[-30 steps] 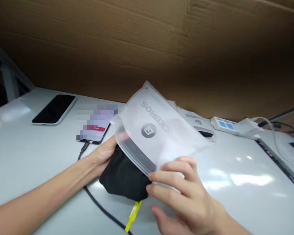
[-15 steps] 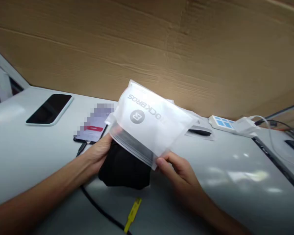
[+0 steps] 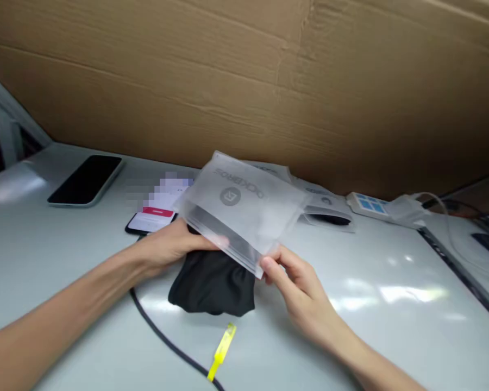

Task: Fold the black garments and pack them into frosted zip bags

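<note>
Along back edge of tabletop [image 3: 44,255], cardboard wall [image 3: 228,81]; phone [image 3: 85,181] far left, near edge. Left hand [image 3: 169,244] reaches in, thumb over black cloth [image 3: 212,288], other fingers hidden. Centre: cloth at mouth of plastic bag [image 3: 248,209]. Right hand [image 3: 303,290] pinches bag corner, thumb against fingers; tabletop stretches rightward to dark strip [image 3: 460,274].

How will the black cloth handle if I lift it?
Likely floppy: the black cloth has soft folds and a wavy lower edge. Probably light, as only the left hand grips it. It seems unlikely to roll, lacking a firm round shape.
</note>
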Tool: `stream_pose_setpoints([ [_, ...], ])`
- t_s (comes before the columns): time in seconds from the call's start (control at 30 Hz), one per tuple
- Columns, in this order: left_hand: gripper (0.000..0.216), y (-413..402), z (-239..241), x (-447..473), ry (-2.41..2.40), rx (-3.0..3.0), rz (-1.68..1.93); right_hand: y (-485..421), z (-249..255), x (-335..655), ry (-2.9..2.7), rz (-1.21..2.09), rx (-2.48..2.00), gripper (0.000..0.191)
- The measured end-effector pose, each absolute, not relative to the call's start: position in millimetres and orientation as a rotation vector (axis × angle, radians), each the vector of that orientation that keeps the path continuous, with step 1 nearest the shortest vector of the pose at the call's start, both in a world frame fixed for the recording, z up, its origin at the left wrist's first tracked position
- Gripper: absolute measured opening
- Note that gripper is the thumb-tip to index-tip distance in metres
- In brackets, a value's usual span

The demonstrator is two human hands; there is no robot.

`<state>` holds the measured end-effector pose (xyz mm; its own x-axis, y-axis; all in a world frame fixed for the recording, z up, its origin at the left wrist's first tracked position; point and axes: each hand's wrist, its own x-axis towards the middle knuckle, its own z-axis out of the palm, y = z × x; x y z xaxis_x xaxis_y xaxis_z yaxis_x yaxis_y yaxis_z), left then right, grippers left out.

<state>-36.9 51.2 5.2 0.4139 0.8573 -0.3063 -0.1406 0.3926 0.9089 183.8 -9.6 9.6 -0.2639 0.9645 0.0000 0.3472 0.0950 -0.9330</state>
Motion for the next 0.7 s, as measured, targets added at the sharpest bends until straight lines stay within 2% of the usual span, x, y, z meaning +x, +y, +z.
stream_pose_setpoints([
  [0.4,0.041,47,2,-24,0.991,0.495,0.859,-1,4,185,-1.653,1.144,-1.364,0.032],
  [0.57,0.021,50,6,-22,1.002,0.381,0.905,-1,2,184,-1.684,1.182,-1.386,0.032],
  [0.7,0.019,48,6,-18,0.949,0.312,0.897,0,0,181,-1.676,1.200,-1.405,0.031],
])
